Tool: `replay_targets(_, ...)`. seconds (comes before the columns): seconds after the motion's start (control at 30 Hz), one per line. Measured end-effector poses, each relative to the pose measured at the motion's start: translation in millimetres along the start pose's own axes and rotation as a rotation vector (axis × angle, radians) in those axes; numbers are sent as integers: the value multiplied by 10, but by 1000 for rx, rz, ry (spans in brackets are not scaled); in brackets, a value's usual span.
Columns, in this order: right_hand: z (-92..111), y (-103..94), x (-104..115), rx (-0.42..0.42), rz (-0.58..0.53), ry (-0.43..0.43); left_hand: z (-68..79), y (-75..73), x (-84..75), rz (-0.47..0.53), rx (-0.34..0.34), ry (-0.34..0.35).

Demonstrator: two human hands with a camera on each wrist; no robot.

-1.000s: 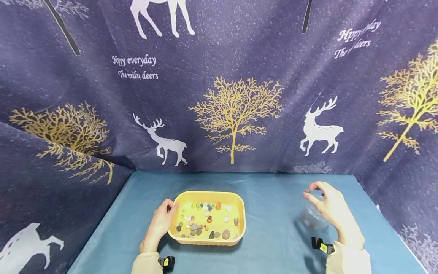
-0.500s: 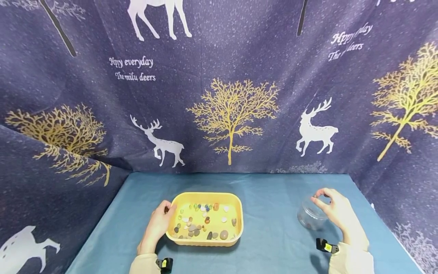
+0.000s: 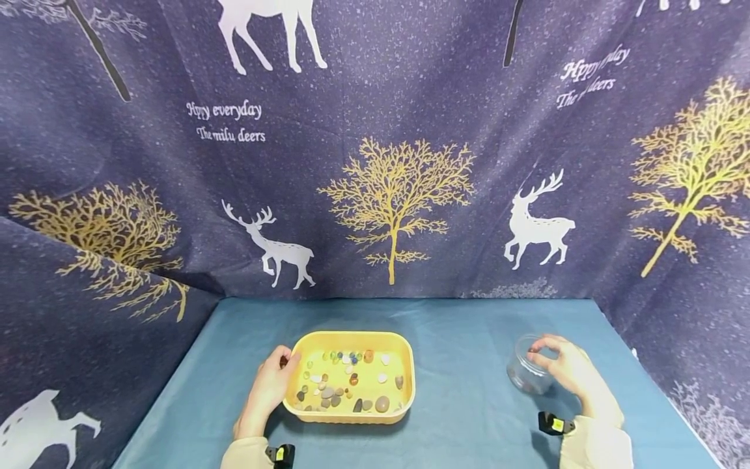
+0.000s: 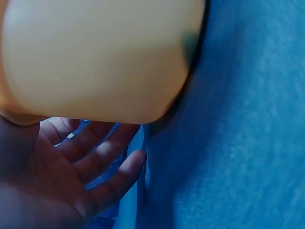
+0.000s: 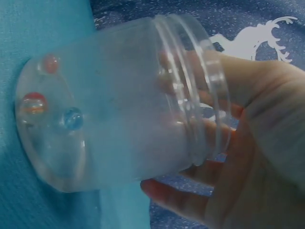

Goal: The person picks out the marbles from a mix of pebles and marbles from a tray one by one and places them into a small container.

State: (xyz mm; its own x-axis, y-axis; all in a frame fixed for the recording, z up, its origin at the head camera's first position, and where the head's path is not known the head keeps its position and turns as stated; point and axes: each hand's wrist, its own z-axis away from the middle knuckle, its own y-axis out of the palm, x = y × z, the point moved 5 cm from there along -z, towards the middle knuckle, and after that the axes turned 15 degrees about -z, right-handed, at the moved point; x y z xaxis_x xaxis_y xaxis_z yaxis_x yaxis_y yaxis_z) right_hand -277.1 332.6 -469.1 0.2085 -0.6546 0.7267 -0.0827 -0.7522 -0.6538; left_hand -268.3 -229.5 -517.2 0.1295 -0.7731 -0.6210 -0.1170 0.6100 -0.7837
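At the left rim of a yellow tray [image 3: 349,415], my left hand [image 3: 266,387] holds on, thumb over the edge. In the left wrist view the fingers [image 4: 102,155] of that hand spread under the tray's outer wall [image 4: 105,67]. Inside the tray lie pebbles [image 3: 328,393] and glass beads. To the right stands a clear plastic jar [image 3: 523,371] with a few red and blue marbles [image 5: 73,118] on its bottom. My right hand [image 3: 577,374] is at the jar's mouth, thumb and forefinger reaching inside and pinching a small brownish bead, mostly hidden by the fingertips.
A blue cloth [image 3: 457,365] covers the table between tray and jar. Behind it hangs a dark curtain [image 3: 351,260] printed with deer and trees. Each wrist carries a small black camera [image 3: 551,423].
My right hand has come down from above the jar, so the fingertips with the small brownish bead are now within its mouth. The left hand stays on the tray, and the head view shifts slightly.
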Motion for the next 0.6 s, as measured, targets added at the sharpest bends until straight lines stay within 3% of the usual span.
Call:
replay_targets(0.33, 30, 25, -110, 78, -40, 149, 29, 17, -4, 19, 9, -15)
replay_targets(0.6, 32, 34, -58, 70, -71, 135, 13, 10, 7, 6, -1, -4)
